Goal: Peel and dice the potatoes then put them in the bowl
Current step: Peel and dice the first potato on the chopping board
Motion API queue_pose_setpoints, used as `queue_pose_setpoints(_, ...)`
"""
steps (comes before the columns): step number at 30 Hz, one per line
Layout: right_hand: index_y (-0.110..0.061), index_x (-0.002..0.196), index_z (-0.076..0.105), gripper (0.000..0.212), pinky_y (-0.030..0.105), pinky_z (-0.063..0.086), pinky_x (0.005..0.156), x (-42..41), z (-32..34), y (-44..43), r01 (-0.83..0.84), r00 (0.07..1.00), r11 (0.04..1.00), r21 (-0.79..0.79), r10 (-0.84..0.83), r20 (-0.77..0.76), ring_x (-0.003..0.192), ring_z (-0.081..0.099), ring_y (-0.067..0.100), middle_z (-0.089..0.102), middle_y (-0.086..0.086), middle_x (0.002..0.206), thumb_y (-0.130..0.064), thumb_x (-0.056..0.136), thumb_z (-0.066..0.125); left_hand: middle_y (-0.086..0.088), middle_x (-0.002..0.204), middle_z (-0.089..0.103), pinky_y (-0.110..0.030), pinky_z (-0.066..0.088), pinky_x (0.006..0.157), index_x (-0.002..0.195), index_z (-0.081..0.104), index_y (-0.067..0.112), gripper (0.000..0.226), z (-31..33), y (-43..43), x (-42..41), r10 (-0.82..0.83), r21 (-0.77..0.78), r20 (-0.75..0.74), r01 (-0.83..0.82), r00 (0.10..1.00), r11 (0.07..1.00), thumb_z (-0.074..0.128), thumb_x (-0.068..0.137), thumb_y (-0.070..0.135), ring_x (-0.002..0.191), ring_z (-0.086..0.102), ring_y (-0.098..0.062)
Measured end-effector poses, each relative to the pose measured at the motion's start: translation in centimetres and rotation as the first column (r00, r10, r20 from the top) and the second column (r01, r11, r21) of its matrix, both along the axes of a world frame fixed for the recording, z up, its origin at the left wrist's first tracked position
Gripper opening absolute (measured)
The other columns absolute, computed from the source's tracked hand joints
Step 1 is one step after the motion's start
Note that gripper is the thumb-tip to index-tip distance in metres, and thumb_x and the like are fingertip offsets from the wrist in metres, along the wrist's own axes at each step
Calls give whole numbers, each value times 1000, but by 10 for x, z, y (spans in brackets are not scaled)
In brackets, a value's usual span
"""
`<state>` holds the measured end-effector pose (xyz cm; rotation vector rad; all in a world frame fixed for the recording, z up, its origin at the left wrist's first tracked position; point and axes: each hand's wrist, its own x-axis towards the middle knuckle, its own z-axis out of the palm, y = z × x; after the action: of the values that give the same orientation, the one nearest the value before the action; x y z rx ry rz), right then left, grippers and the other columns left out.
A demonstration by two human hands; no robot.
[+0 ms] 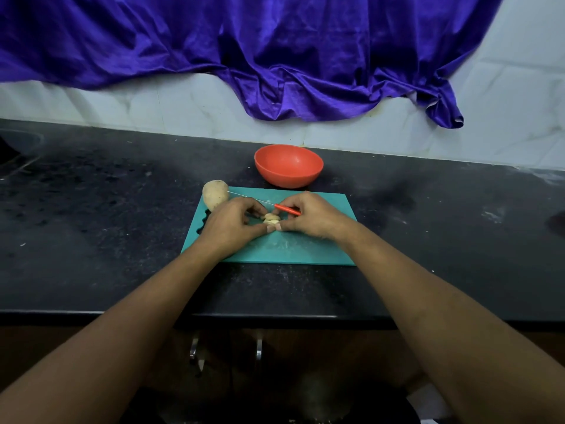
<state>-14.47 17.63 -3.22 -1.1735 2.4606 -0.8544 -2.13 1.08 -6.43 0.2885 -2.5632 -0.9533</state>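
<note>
On the teal cutting board (318, 249) lies a small heap of pale cut potato pieces (271, 218). My left hand (232, 223) and my right hand (308, 217) curl around the heap from both sides, thumbs meeting in front of it. A knife with an orange handle (287, 209) and a thin blade pointing left lies just behind the pieces, under my right hand's fingers. A whole unpeeled potato (215, 194) rests at the board's far left corner. The orange bowl (289, 165) stands behind the board and looks empty.
The board sits on a black counter (107, 224) with its front edge near me. A blue cloth (275, 56) hangs on the white tiled wall behind. At the far left a sink edge (18, 145) shows.
</note>
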Motion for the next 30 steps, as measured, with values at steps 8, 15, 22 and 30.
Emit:
queue_pose_setpoints(8, -18, 94, 77, 21, 38, 55, 77, -3, -6, 0, 65, 991, 990, -126, -50, 121, 70, 65, 9, 72, -4, 74, -8, 78, 86, 13, 99, 68, -18, 37, 64, 107, 78, 32, 29, -1, -1, -1, 3, -32, -16, -3, 1000, 999, 84, 80, 43, 76, 54, 1)
queue_pose_setpoints(15, -23, 84, 76, 13, 44, 60, 84, 5, -8, -1, 114, 993, 982, -149, -111, 24, 73, 69, 9, 75, -5, 76, -12, 80, 83, 12, 98, 68, -19, 39, 65, 106, 77, 29, 33, -2, -1, -1, 21, -46, -26, -22, 999, 999, 84, 79, 46, 79, 57, 0)
queue_pose_setpoints(22, -31, 91, 80, 12, 49, 58, 86, 6, -9, -3, 101, 995, 987, -124, -103, -10, 84, 70, 15, 76, -8, 83, -27, 80, 83, 13, 96, 70, -25, 48, 69, 105, 77, 30, 33, -3, -2, -1, 31, -60, -27, -33, 999, 998, 83, 79, 49, 80, 60, -2)
queue_pose_setpoints(30, -28, 84, 79, 7, 43, 57, 83, 15, -1, -13, 98, 991, 988, -117, -108, -79, 83, 69, 7, 75, -12, 79, -28, 80, 84, 13, 93, 71, -21, 40, 64, 104, 78, 24, 34, -2, -1, -2, 27, -45, -39, -29, 999, 999, 83, 79, 47, 76, 58, 1)
